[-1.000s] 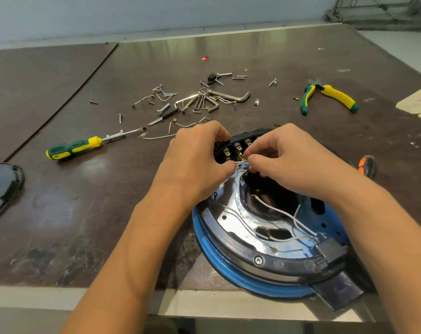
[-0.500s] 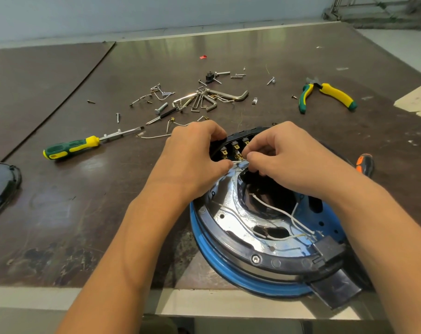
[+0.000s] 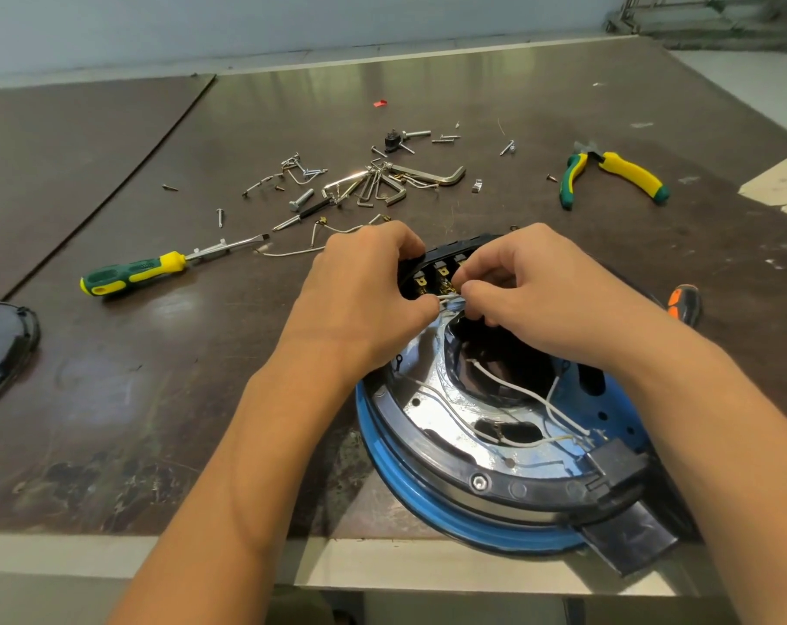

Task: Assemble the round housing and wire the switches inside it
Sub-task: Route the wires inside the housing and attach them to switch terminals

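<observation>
Left hand (image 3: 364, 300), right hand (image 3: 531, 295) curled over housing (image 3: 378, 453) rim, each grip pinching white wire (image 3: 448, 302).

Left hand (image 3: 364, 290) and right hand (image 3: 531, 295), both pinching the white wires (image 3: 448, 302), block the switches (image 3: 441, 275) at the far rim of the round housing (image 3: 385, 457). Open tabletop (image 3: 166, 399) lies left of the housing, bounded by the screwdriver (image 3: 134, 272); hex keys (image 3: 396, 182) and screws (image 3: 306, 166) clutter the far middle, pliers (image 3: 608, 173) far right.
</observation>
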A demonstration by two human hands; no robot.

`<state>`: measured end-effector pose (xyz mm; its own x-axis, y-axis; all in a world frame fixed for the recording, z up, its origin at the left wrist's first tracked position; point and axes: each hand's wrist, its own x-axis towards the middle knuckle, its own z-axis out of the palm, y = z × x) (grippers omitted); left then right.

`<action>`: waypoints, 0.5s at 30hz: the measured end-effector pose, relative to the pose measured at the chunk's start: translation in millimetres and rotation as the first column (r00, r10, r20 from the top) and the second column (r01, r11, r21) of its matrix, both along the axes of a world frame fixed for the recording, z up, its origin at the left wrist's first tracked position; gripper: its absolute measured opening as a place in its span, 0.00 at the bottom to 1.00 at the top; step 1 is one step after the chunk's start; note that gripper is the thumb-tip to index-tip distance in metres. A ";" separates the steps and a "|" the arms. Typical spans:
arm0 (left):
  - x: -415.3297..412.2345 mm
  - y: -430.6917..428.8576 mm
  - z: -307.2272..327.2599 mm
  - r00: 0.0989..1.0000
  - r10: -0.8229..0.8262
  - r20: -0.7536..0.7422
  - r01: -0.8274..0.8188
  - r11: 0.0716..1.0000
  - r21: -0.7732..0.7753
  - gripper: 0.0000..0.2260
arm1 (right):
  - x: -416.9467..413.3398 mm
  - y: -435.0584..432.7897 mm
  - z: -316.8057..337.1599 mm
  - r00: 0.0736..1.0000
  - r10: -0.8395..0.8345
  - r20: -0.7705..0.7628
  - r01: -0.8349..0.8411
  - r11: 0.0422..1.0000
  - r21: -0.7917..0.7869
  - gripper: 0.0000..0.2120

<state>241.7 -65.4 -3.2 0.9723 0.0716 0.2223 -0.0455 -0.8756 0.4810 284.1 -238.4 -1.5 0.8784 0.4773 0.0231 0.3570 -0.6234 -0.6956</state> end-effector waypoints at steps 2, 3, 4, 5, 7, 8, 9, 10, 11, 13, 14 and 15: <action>0.0 -0.1 -0.5 1.000 0.005 0.001 -0.005 1.000 -0.008 0.20 | -0.2 0.4 0.0 1.000 -0.007 0.004 0.007 1.000 -0.001 0.08; 0.0 -0.2 -0.7 1.000 0.007 -0.001 -0.007 1.000 -0.009 0.20 | -0.1 0.2 0.5 1.000 -0.015 0.005 0.015 1.000 0.004 0.08; 0.0 -0.2 -0.8 1.000 0.008 -0.003 -0.008 1.000 -0.008 0.20 | 0.0 0.1 0.8 1.000 -0.025 0.004 0.025 1.000 0.012 0.08; 0.1 -0.2 -1.0 1.000 0.008 -0.006 -0.008 1.000 -0.008 0.21 | 0.2 -0.2 1.3 0.999 -0.037 0.005 0.037 0.999 0.021 0.08; 0.4 -0.2 -1.0 1.000 0.007 -0.010 -0.007 1.000 -0.011 0.21 | 0.5 -0.8 2.3 0.999 -0.053 0.008 0.053 0.998 0.033 0.10; 0.5 -0.2 -1.1 1.000 0.009 -0.012 -0.009 1.000 -0.012 0.21 | 0.0 -0.8 2.9 0.999 -0.045 0.008 0.045 0.999 0.028 0.11; 0.6 0.0 -1.0 1.000 0.012 -0.012 -0.012 1.000 -0.013 0.21 | -0.9 -0.8 3.3 1.000 -0.029 0.009 0.029 1.000 0.013 0.11; 0.7 -0.1 -1.1 1.000 0.014 -0.013 -0.014 1.000 -0.013 0.21 | -1.9 -0.5 3.4 1.000 -0.011 0.012 0.011 1.000 -0.007 0.10; 0.7 0.0 -1.1 1.000 0.015 -0.015 -0.015 1.000 -0.013 0.21 | -2.4 -0.4 3.6 1.000 0.000 0.018 0.001 1.000 -0.024 0.10; 0.6 -0.4 -1.4 1.000 0.014 -0.018 -0.014 1.000 -0.009 0.22 | -2.8 -0.1 3.7 1.000 0.008 0.021 -0.008 0.999 -0.033 0.09; 0.5 -0.8 -1.4 1.000 0.013 -0.020 -0.013 1.000 -0.002 0.22 | -2.7 0.0 3.7 1.000 0.014 0.017 -0.013 0.999 -0.035 0.09; 0.4 -1.2 -1.3 1.000 0.013 -0.021 -0.013 1.000 0.006 0.23 | -2.6 0.1 3.8 1.000 0.019 0.011 -0.019 0.999 -0.038 0.09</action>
